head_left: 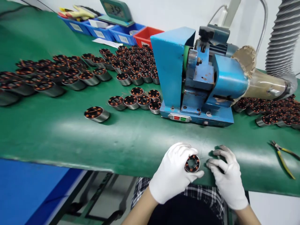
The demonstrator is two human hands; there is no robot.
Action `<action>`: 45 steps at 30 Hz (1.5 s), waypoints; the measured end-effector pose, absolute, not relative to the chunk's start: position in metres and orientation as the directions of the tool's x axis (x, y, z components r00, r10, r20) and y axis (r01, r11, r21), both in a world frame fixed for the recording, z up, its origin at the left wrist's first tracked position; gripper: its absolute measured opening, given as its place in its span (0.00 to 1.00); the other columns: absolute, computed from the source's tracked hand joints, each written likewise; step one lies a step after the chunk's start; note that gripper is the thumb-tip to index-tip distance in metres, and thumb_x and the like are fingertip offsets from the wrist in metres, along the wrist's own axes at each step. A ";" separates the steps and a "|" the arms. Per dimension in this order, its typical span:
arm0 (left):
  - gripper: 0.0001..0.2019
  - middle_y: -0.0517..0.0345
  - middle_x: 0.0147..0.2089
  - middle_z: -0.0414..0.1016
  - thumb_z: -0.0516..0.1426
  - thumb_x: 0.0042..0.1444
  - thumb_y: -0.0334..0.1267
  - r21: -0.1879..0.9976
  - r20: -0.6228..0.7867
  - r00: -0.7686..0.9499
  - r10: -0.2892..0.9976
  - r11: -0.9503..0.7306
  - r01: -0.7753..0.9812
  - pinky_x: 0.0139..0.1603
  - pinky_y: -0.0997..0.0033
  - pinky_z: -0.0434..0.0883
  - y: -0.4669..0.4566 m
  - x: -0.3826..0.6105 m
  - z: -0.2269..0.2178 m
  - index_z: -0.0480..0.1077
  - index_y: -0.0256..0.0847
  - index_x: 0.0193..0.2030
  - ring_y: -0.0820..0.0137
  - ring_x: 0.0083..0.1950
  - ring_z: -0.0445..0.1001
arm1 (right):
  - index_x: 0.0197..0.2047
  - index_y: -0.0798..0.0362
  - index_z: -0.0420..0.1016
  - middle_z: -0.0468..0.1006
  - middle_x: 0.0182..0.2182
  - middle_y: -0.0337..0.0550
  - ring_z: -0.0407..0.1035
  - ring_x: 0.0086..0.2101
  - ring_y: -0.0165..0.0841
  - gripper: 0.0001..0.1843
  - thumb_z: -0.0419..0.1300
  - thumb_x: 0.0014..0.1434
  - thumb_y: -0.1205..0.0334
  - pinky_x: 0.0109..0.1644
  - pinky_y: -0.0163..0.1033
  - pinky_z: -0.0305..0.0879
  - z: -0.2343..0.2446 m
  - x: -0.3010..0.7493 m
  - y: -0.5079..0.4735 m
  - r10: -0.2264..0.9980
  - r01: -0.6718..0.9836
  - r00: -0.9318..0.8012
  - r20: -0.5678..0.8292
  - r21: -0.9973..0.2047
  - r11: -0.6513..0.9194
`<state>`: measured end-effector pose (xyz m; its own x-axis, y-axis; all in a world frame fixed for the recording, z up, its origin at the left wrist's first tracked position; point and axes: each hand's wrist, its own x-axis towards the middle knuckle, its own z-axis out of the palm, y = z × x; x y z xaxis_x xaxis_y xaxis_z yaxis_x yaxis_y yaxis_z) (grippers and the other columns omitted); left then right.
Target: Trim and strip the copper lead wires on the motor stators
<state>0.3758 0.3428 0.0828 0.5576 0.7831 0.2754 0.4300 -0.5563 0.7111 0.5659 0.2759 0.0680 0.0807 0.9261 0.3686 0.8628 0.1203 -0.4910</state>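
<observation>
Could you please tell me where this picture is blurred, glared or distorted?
Head view: the far-left stators smear with motion blur; soft glare whitens the green mat; the mat's front edge bows, a wide-angle distortion; the held stator in the left hand is fairly sharp, beside the empty right hand.

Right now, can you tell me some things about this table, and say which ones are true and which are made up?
1. The left hand holds a round metal part. True.
2. The right hand holds the pliers. False: the pliers lie on the green table, away from that hand.
3. The machine is red. False: it is blue.
4. Both hands wear white gloves. True.
</observation>
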 end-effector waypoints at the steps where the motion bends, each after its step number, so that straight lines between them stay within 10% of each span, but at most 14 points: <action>1: 0.21 0.55 0.41 0.74 0.65 0.43 0.44 0.705 0.277 0.556 0.784 -0.559 0.437 0.54 0.56 0.67 0.343 0.376 0.083 0.66 0.42 0.43 0.63 0.47 0.71 | 0.29 0.48 0.76 0.73 0.38 0.45 0.62 0.49 0.45 0.07 0.58 0.58 0.62 0.48 0.55 0.63 0.064 0.578 0.276 0.926 0.887 0.084 0.367 -0.450 0.098; 7: 0.29 0.47 0.47 0.72 0.66 0.42 0.43 0.618 0.231 0.573 0.786 -0.573 0.538 0.53 0.49 0.68 0.335 0.373 0.096 0.62 0.40 0.50 0.55 0.52 0.70 | 0.37 0.50 0.75 0.75 0.38 0.47 0.70 0.38 0.41 0.05 0.58 0.57 0.65 0.43 0.48 0.68 0.092 0.607 0.260 0.849 0.907 0.206 0.487 -0.421 0.022; 13: 0.57 0.28 0.62 0.54 0.61 0.39 0.60 0.572 0.252 0.645 0.721 -0.649 0.502 0.57 0.41 0.63 0.319 0.383 0.119 0.35 0.32 0.66 0.43 0.63 0.57 | 0.62 0.55 0.56 0.76 0.45 0.56 0.74 0.34 0.42 0.29 0.51 0.57 0.69 0.33 0.43 0.71 0.108 0.550 0.256 0.924 0.818 -0.313 0.221 -0.431 0.380; 18: 0.48 0.36 0.54 0.65 0.63 0.43 0.53 0.627 0.126 0.602 0.789 -0.533 0.568 0.50 0.49 0.69 0.325 0.396 0.107 0.43 0.33 0.63 0.50 0.51 0.69 | 0.65 0.60 0.49 0.77 0.23 0.42 0.71 0.21 0.37 0.32 0.48 0.57 0.70 0.26 0.39 0.65 0.087 0.551 0.285 0.940 0.787 -0.334 -0.070 -0.570 0.237; 24: 0.19 0.46 0.51 0.65 0.52 0.53 0.30 0.595 0.075 0.616 0.784 -0.531 0.603 0.45 0.56 0.70 0.328 0.391 0.097 0.59 0.40 0.53 0.60 0.46 0.70 | 0.40 0.52 0.72 0.77 0.25 0.41 0.70 0.24 0.34 0.12 0.49 0.57 0.70 0.29 0.35 0.62 0.094 0.555 0.294 0.972 0.709 -0.194 -0.132 -0.704 0.046; 32: 0.07 0.55 0.34 0.69 0.47 0.53 0.28 0.546 0.209 0.684 0.699 -0.664 0.512 0.38 0.59 0.64 0.331 0.394 0.094 0.64 0.40 0.33 0.64 0.35 0.66 | 0.24 0.53 0.65 0.60 0.12 0.30 0.53 0.12 0.24 0.15 0.52 0.59 0.54 0.15 0.30 0.49 0.094 0.572 0.293 0.904 0.209 0.028 -0.427 -0.882 -0.423; 37: 0.07 0.56 0.32 0.70 0.47 0.50 0.27 0.577 0.253 0.652 0.715 -0.653 0.491 0.37 0.61 0.62 0.331 0.397 0.087 0.64 0.40 0.30 0.66 0.34 0.64 | 0.32 0.53 0.68 0.70 0.21 0.37 0.65 0.21 0.29 0.12 0.53 0.61 0.55 0.24 0.33 0.61 0.103 0.607 0.281 0.905 0.312 0.384 -0.185 -0.896 -0.316; 40: 0.07 0.56 0.32 0.70 0.47 0.51 0.27 0.582 0.226 0.660 0.716 -0.643 0.498 0.37 0.60 0.63 0.332 0.397 0.087 0.63 0.40 0.29 0.65 0.34 0.65 | 0.40 0.49 0.73 0.76 0.36 0.44 0.70 0.37 0.35 0.06 0.57 0.59 0.64 0.42 0.40 0.66 0.109 0.592 0.277 0.975 0.730 0.066 0.212 -0.676 0.098; 45: 0.06 0.56 0.33 0.71 0.49 0.53 0.28 0.611 0.187 0.647 0.739 -0.603 0.512 0.39 0.60 0.69 0.333 0.393 0.092 0.64 0.40 0.32 0.65 0.36 0.69 | 0.41 0.52 0.73 0.75 0.28 0.45 0.69 0.28 0.33 0.16 0.45 0.62 0.72 0.33 0.39 0.67 0.089 0.560 0.284 0.868 0.825 -0.358 0.344 -0.319 0.467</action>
<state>0.3926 0.3335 0.0920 0.6470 0.7392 0.1870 0.5124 -0.6032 0.6113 0.5598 0.2844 0.0891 -0.3582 0.8678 0.3445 0.8249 0.4669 -0.3186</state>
